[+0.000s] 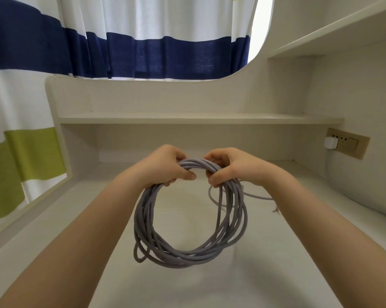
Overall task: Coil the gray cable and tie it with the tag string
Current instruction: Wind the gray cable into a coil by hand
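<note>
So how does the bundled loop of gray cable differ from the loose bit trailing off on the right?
The coil hangs in the air as many stacked rings, gripped at its top by the left hand and right hand. The loose tail is a single strand, lying on the desk and running behind the right forearm. Both are the same gray cable.

No text, label, brand, number or sign can be read anywhere here.
</note>
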Demonstrator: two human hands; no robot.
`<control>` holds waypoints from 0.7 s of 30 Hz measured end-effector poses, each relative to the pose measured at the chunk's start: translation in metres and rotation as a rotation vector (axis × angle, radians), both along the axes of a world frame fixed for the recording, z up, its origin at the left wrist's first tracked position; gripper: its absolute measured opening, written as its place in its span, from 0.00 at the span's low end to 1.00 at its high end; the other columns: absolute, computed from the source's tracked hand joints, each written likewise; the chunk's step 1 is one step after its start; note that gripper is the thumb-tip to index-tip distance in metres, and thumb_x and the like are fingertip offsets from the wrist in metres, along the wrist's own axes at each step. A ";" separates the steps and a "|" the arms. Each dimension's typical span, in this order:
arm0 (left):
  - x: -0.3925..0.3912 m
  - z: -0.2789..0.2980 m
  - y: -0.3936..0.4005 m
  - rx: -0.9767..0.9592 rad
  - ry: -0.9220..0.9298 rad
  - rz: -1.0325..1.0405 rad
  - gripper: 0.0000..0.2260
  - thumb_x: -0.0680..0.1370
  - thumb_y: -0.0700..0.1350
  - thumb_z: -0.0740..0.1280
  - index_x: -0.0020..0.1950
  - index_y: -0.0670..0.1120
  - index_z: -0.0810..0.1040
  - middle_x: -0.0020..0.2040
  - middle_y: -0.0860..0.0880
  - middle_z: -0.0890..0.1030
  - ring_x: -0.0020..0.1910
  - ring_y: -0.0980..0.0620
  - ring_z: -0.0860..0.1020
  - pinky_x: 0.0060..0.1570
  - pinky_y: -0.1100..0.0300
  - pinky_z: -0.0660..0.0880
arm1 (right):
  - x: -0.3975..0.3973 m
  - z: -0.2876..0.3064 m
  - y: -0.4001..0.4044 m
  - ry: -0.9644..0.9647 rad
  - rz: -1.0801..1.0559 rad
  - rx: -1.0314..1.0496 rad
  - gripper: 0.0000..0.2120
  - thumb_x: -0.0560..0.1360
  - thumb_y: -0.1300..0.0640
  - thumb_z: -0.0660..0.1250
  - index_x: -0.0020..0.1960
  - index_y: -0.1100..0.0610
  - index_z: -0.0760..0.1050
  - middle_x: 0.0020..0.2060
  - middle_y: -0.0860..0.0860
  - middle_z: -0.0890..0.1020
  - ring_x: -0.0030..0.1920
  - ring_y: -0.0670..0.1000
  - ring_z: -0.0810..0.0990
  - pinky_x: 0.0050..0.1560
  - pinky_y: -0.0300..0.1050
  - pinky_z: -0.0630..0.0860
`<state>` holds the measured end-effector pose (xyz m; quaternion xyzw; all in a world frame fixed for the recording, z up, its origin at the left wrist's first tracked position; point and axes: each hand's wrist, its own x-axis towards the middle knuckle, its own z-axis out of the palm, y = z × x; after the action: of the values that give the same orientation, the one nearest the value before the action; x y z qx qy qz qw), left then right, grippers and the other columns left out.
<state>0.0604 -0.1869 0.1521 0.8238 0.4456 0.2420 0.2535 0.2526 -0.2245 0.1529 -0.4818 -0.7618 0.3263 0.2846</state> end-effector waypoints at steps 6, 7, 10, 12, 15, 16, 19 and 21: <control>-0.001 -0.019 0.000 0.057 -0.328 0.098 0.08 0.74 0.43 0.69 0.38 0.41 0.75 0.26 0.47 0.70 0.23 0.52 0.67 0.25 0.60 0.65 | 0.011 -0.011 0.002 0.101 -0.110 0.106 0.10 0.69 0.61 0.71 0.48 0.51 0.78 0.35 0.46 0.81 0.35 0.44 0.81 0.42 0.39 0.79; 0.001 -0.022 0.000 0.067 -0.366 0.108 0.08 0.74 0.43 0.69 0.40 0.39 0.75 0.26 0.46 0.69 0.23 0.51 0.67 0.26 0.60 0.65 | 0.009 -0.012 0.002 0.140 -0.140 0.153 0.09 0.69 0.61 0.70 0.47 0.50 0.79 0.33 0.46 0.80 0.32 0.43 0.79 0.38 0.36 0.77; 0.001 -0.028 0.001 0.059 -0.382 0.102 0.08 0.74 0.43 0.68 0.42 0.38 0.76 0.25 0.47 0.70 0.21 0.53 0.68 0.25 0.62 0.66 | 0.002 -0.018 0.003 0.215 -0.187 0.260 0.13 0.71 0.64 0.68 0.43 0.45 0.78 0.30 0.47 0.77 0.28 0.42 0.73 0.31 0.32 0.71; -0.004 -0.029 0.001 0.001 -0.280 0.060 0.07 0.74 0.46 0.68 0.39 0.45 0.75 0.24 0.49 0.73 0.19 0.58 0.69 0.23 0.67 0.67 | 0.000 -0.021 0.004 0.201 -0.197 0.280 0.14 0.72 0.66 0.67 0.43 0.45 0.78 0.27 0.44 0.77 0.25 0.40 0.71 0.28 0.31 0.69; -0.010 -0.027 0.001 -0.059 -0.159 0.034 0.08 0.72 0.49 0.70 0.38 0.48 0.74 0.25 0.52 0.77 0.22 0.59 0.74 0.27 0.68 0.70 | -0.002 -0.022 0.005 0.132 -0.205 0.282 0.12 0.72 0.65 0.66 0.48 0.49 0.78 0.21 0.39 0.76 0.23 0.38 0.70 0.27 0.30 0.68; -0.012 -0.026 0.001 -0.066 -0.139 0.031 0.08 0.71 0.49 0.71 0.37 0.48 0.74 0.27 0.52 0.78 0.25 0.59 0.76 0.30 0.67 0.72 | -0.003 -0.021 0.004 0.115 -0.206 0.285 0.12 0.73 0.65 0.65 0.48 0.50 0.78 0.21 0.39 0.76 0.23 0.38 0.70 0.27 0.30 0.68; -0.016 -0.019 0.000 -0.056 -0.014 0.004 0.10 0.69 0.51 0.73 0.39 0.47 0.74 0.33 0.50 0.77 0.33 0.53 0.76 0.39 0.61 0.73 | -0.009 -0.016 0.000 0.066 -0.200 0.304 0.11 0.73 0.65 0.66 0.49 0.50 0.79 0.28 0.43 0.78 0.25 0.37 0.71 0.28 0.28 0.68; -0.016 -0.012 -0.002 -0.065 -0.011 -0.029 0.11 0.68 0.52 0.73 0.42 0.47 0.77 0.36 0.51 0.80 0.36 0.52 0.78 0.42 0.58 0.75 | -0.014 -0.014 -0.004 0.008 -0.176 0.302 0.11 0.72 0.65 0.66 0.50 0.52 0.80 0.35 0.49 0.81 0.31 0.40 0.75 0.33 0.30 0.70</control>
<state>0.0448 -0.1892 0.1402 0.8201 0.4399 0.2283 0.2860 0.2385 -0.2284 0.1393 -0.4971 -0.7561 0.1839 0.3841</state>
